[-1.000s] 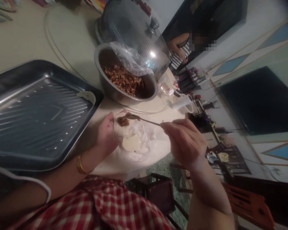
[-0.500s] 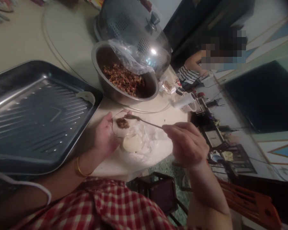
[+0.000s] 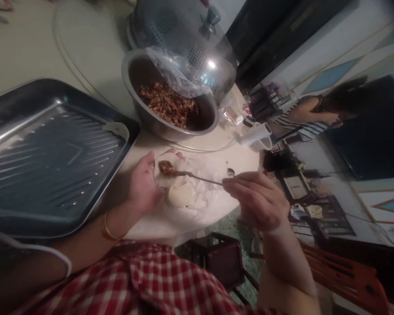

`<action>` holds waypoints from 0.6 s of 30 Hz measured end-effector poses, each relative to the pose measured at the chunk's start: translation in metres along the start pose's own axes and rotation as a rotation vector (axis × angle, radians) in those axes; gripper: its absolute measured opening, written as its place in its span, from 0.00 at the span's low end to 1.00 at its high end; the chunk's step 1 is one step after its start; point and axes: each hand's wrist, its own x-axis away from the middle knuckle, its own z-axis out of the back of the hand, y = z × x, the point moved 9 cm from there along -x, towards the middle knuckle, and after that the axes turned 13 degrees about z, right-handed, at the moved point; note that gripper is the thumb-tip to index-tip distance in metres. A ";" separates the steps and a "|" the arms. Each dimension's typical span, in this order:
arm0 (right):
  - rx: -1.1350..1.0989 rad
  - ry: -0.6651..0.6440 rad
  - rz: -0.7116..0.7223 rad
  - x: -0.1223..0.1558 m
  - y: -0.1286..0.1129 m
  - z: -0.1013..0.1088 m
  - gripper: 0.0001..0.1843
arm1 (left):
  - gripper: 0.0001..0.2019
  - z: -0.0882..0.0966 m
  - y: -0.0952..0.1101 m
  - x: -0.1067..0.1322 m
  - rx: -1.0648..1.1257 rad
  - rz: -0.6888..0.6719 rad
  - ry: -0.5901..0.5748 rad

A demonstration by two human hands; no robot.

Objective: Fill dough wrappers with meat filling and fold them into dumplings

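Note:
In my left hand [image 3: 146,183] lies a thin, round dumpling wrapper [image 3: 160,177], with the fingers curled under and around it. A small heap of brown minced filling [image 3: 166,167] sits on the wrapper. My right hand [image 3: 261,197] is closed on the handle of a spoon [image 3: 203,179], whose tip touches the filling. Just below the spoon, a stack of pale wrappers [image 3: 181,194] rests on crumpled clear plastic [image 3: 206,199] on the table. A steel bowl [image 3: 170,135] with more filling [image 3: 169,105] stands beyond my hands, partly covered by plastic film [image 3: 180,74].
To the left is a dark metal tray [image 3: 95,205] holding one folded dumpling [image 3: 117,129]. Behind the bowl rises a perforated steel lid [image 3: 184,39]. A white cup-like holder [image 3: 258,138] and a small packet [image 3: 231,116] stand at the right. A person in stripes [image 3: 302,118] is farther off.
The spoon's tip has come down and left onto the filling in the wrapper. My left hand stays almost still. The person in the background has shifted right in view.

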 end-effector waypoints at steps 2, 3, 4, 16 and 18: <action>-0.022 -0.012 0.011 0.000 0.001 -0.006 0.13 | 0.23 0.002 -0.004 0.001 0.004 0.028 0.076; -0.031 -0.008 0.014 -0.001 0.002 -0.007 0.13 | 0.23 0.003 -0.006 0.002 0.009 0.039 0.130; -0.037 0.002 0.014 -0.001 0.003 -0.007 0.13 | 0.23 0.003 -0.008 0.003 0.011 0.053 0.163; -0.389 0.458 -0.867 0.078 0.062 -0.028 0.05 | 0.21 0.004 -0.002 0.002 0.001 -0.002 0.161; -0.463 0.479 -0.956 0.083 0.066 -0.036 0.07 | 0.21 0.003 -0.003 0.001 -0.004 -0.008 0.158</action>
